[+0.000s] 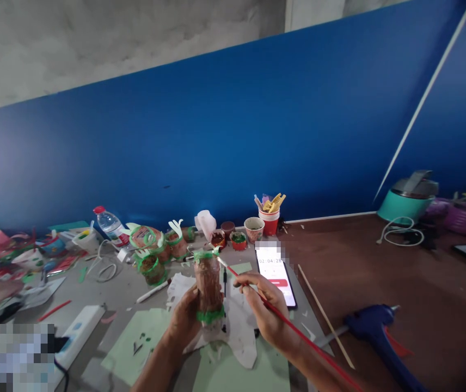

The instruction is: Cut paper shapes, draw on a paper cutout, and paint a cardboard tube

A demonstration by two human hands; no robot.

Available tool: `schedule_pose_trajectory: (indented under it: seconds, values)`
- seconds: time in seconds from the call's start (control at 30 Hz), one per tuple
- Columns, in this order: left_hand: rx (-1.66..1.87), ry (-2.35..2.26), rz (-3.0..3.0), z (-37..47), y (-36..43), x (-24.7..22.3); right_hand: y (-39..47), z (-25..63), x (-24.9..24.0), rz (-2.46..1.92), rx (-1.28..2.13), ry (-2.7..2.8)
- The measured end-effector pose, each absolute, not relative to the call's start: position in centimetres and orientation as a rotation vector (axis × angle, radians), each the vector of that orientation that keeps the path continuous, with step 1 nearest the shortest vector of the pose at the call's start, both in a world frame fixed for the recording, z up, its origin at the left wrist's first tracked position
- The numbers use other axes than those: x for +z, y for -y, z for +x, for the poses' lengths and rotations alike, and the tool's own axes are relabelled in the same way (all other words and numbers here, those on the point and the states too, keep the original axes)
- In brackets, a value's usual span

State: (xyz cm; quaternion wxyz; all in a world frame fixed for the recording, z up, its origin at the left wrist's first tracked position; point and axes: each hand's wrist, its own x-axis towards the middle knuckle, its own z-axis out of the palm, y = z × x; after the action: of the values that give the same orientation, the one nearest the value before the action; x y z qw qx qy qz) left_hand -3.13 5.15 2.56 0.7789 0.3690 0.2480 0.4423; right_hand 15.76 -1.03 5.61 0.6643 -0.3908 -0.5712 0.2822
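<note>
My left hand (184, 318) is wrapped round a brown-painted cup (208, 286) with green bands at its top and base, held upright over the table. In my right hand (265, 307) is a long red-handled paintbrush (290, 324), its tip close to the cup's green rim; whether it touches I cannot tell. Small pots of brown paint (218, 238) and green paint (239, 240) stand behind the cup. To their left sit several similar brown and green pieces, among them a small round pot (151, 269). White paper (239, 337) lies under my hands.
A phone (277, 277) showing a timer lies beyond my right hand. A wooden stick (325, 316) and a blue glue gun (380, 332) are at the right. A water bottle (111, 225), a cable and a white power strip (80, 337) are at the left. A blue partition (233, 130) rises behind.
</note>
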Motion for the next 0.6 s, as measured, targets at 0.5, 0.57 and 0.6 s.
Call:
schedule_pose_trajectory:
  seconds: [0.5, 0.57, 0.6]
  values:
    - [0.911, -0.626, 0.677, -3.55, -5.06, 3.2, 0.69, 15.99, 5.94, -0.921, 0.675, 1.201]
    - [0.901, -0.628, 0.673, -3.44, -4.94, 3.2, 0.79, 15.84, 5.95, -0.899, 0.695, 1.231]
    - [0.893, -0.629, 0.673, -3.41, -4.9, 3.18, 0.79, 15.77, 5.91, -0.893, 0.707, 1.241]
